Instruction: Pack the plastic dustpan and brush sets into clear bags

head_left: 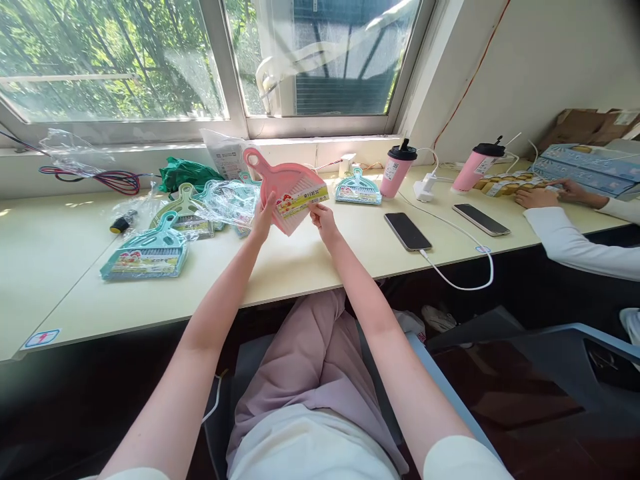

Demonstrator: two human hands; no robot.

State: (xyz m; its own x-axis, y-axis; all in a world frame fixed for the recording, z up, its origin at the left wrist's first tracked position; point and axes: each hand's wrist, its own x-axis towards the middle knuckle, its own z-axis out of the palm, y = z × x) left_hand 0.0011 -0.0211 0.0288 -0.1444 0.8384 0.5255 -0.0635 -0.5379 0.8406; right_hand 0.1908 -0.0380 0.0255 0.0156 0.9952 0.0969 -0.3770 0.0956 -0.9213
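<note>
A pink dustpan and brush set (291, 183) with a yellow printed label is held up above the table, tilted, its looped handle pointing up and left. My left hand (263, 217) grips its lower left side, the thumb on the front. At its right corner, my right hand (324, 220) pinches the end of the label. To the left lie a teal dustpan set (147, 252), an olive green dustpan set (187, 210) and clear plastic wrapping (231, 200). Another small teal dustpan set (358, 189) lies to the right, beyond my right hand.
Two pink cups (399, 170) with black lids stand at the right, behind two phones (407, 231). A white cable (463, 288) hangs over the table edge. A co-worker's hands (537, 198) rest on yellow packages (510, 183). Green plastic (187, 175) and a yellow-black object (121, 223) lie left.
</note>
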